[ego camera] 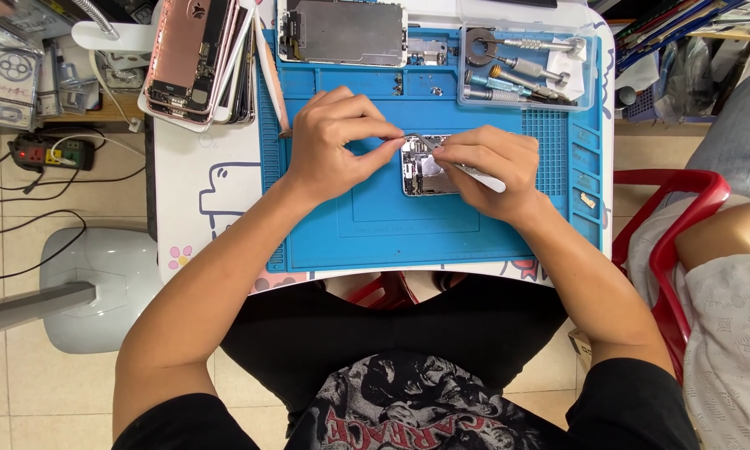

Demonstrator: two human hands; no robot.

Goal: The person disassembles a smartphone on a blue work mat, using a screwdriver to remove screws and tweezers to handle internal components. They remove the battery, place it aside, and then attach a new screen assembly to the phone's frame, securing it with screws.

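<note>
Head view, looking straight down. I've got an opened phone (425, 171) lying flat near the middle of the blue work mat (375, 225). Its back is off, so I see silvery metal plates and small parts inside, though the fine detail is too small for me to read. Both hands sit right on it. The left hand (337, 142) comes in from the left, thumb and forefinger pinched shut on a thin, small piece at the phone's upper left corner; what that piece is, I cannot tell. The right hand (487, 167) covers the phone's right half, fingers closed around a slim white tool (483, 177) whose tail pokes out toward the right. That hand hides much of the phone's right edge from me.

Around it: at the mat's top edge lies a second opened phone with a grey metal plate (341, 32). To the upper right, a clear tray (526, 68) holds several metal screwdrivers. To the upper left, on the white tabletop (200, 175), a stack of phones leans, a pink one (183, 58) on top. A power strip (45, 152) lies on the floor at left with black cables. At right, a red chair (683, 187) and another person's arm (725, 233), well apart from the work.
</note>
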